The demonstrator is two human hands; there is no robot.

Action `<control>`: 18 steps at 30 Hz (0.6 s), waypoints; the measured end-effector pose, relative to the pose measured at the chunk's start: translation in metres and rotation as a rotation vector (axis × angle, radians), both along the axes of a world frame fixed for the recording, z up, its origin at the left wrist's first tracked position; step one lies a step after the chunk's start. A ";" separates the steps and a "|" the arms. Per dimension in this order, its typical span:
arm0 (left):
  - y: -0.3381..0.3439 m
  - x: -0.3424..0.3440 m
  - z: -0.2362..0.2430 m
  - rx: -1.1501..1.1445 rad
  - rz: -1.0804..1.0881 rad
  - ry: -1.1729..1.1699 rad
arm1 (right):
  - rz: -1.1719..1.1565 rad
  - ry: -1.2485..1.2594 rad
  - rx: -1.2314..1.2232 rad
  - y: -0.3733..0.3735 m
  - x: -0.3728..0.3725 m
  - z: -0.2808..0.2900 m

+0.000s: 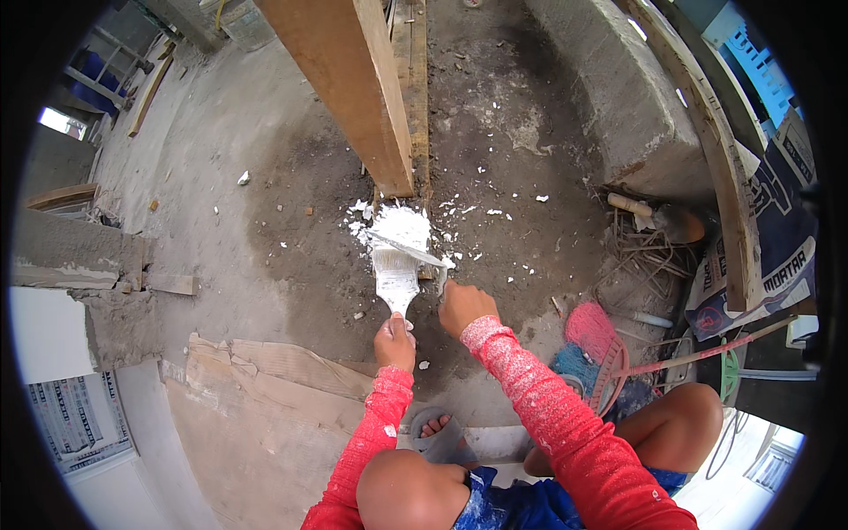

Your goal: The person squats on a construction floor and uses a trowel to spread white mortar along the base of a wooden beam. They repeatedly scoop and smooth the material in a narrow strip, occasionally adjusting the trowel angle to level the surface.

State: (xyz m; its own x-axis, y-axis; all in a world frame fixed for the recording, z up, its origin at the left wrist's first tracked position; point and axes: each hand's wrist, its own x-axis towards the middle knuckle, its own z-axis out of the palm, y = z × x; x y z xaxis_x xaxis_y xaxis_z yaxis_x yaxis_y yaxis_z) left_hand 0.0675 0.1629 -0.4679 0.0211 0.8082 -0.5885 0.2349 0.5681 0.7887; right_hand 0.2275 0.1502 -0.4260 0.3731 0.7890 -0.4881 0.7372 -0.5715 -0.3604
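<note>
My left hand (396,343) is closed on the handle of a wide, white-coated paintbrush (394,276), its bristles in a heap of white flakes (402,221). My right hand (466,308) grips a trowel-like metal tool (415,252) whose blade lies across the bristles. The flakes lie on a narrow wooden plank (415,106) at the foot of an upright wooden post (340,88), with loose white bits scattered around on the dirty concrete.
A concrete block (645,106), leaning boards (740,256), a printed sack (760,230) and pink and blue brooms (587,336) are on the right. Concrete ledges (106,265) stand left. Behind at upper left are a bucket (243,22) and a blue-clad person (88,79). Cardboard (274,371) lies nearby.
</note>
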 end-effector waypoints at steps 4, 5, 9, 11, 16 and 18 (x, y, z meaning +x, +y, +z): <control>-0.003 0.000 0.001 0.016 -0.016 0.023 | 0.031 0.100 -0.110 -0.003 0.000 0.002; -0.001 0.002 0.001 0.043 -0.025 0.028 | 0.019 0.067 -0.036 -0.002 0.001 0.003; 0.001 0.000 -0.002 0.053 0.011 -0.025 | -0.039 0.030 0.092 -0.002 -0.003 0.007; 0.003 -0.002 -0.005 0.053 0.046 -0.019 | 0.036 0.093 -0.042 -0.003 -0.006 0.010; 0.006 -0.006 -0.010 0.060 -0.015 -0.033 | -0.018 0.045 0.090 0.001 -0.006 0.015; 0.006 -0.006 -0.012 0.102 -0.025 -0.022 | -0.009 0.062 0.066 0.004 -0.005 0.014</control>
